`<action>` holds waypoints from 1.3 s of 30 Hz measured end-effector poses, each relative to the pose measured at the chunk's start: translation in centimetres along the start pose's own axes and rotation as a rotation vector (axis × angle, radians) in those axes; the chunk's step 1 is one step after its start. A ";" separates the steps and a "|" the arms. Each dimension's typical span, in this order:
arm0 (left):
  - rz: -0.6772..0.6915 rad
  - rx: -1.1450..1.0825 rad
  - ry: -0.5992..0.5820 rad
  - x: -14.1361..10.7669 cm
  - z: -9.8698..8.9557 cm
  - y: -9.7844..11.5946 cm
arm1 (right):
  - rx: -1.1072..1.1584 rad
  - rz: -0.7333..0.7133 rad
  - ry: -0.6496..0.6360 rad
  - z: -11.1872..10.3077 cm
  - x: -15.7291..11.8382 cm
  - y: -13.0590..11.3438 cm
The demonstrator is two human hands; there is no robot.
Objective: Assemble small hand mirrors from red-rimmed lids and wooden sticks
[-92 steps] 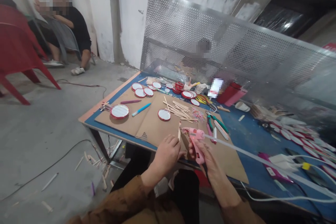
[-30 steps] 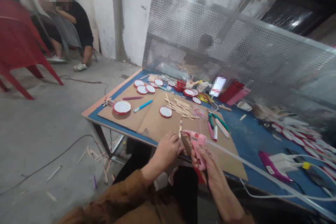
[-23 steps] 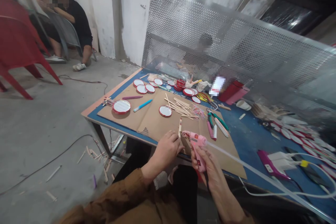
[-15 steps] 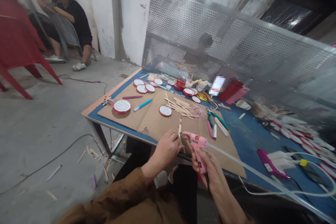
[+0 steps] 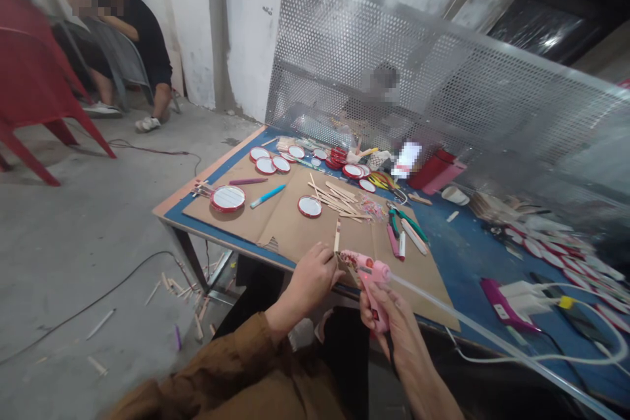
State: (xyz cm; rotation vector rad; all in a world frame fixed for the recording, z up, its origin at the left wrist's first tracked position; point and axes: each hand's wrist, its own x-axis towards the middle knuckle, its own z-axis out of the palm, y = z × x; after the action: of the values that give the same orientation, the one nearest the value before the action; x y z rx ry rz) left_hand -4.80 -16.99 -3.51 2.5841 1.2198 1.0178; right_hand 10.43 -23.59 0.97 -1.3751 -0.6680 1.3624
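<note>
My right hand (image 5: 386, 312) is closed round the handle of a pink hot glue gun (image 5: 373, 270), with a long clear glue stick (image 5: 443, 302) running out of its back. The gun's nozzle points left, at the lower end of a wooden stick (image 5: 337, 235). My left hand (image 5: 315, 272) pinches that stick near its lower end, and its fingertips are partly hidden. Beyond the hands, a round white disc with a red rim (image 5: 310, 207) lies on the cardboard (image 5: 290, 236). Several loose craft sticks (image 5: 339, 193) lie beside it.
Pliers (image 5: 411, 224), markers and a blue pen (image 5: 268, 196) lie on the cardboard. Another red-rimmed disc (image 5: 228, 198) with sticks attached is at left. A purple power strip (image 5: 506, 308) with cables sits at right. A perforated metal panel (image 5: 335, 46) stands behind the table; a person sits far left.
The glue gun has shifted very slightly at the stick's lower end. Both hands keep their hold, and the things on the table stay where they were.
</note>
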 end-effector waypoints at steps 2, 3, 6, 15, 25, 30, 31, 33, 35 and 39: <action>-0.002 0.001 -0.005 0.0 -0.1 0.1 | -0.002 -0.005 -0.008 -0.1 -0.1 0.1; -0.003 0.002 -0.005 0.0 -0.1 0.1 | 0.003 -0.007 -0.015 -0.1 -0.1 0.1; -0.002 0.008 0.001 0.0 -0.1 0.1 | 0.024 -0.001 -0.007 0.1 0.0 0.0; -0.032 0.015 -0.040 0.2 -0.3 0.3 | 0.067 0.023 -0.002 0.2 0.9 -0.4; -0.094 0.115 -0.137 0.5 -0.8 1.0 | 0.112 0.030 -0.018 -0.2 1.0 -0.2; -0.094 0.122 -0.141 0.5 -0.5 0.9 | 0.115 0.019 -0.009 -0.1 1.1 -0.4; -0.092 0.127 -0.144 0.5 -0.4 0.8 | 0.114 0.018 -0.010 0.0 1.2 -0.5; -0.083 0.141 -0.151 0.5 -0.3 0.8 | 0.110 0.015 -0.011 0.1 1.4 -0.5; -0.063 0.163 -0.155 0.5 -0.3 0.8 | 0.108 0.012 -0.015 0.1 1.5 -0.6; -0.025 0.195 -0.154 0.6 -0.4 0.9 | 0.100 0.017 -0.010 0.0 1.8 -0.6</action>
State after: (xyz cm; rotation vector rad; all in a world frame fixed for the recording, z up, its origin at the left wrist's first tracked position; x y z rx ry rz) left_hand -4.18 -17.18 -2.61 2.7226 1.3698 0.7113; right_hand 10.98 -21.80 0.86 -1.2979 -0.5879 1.3985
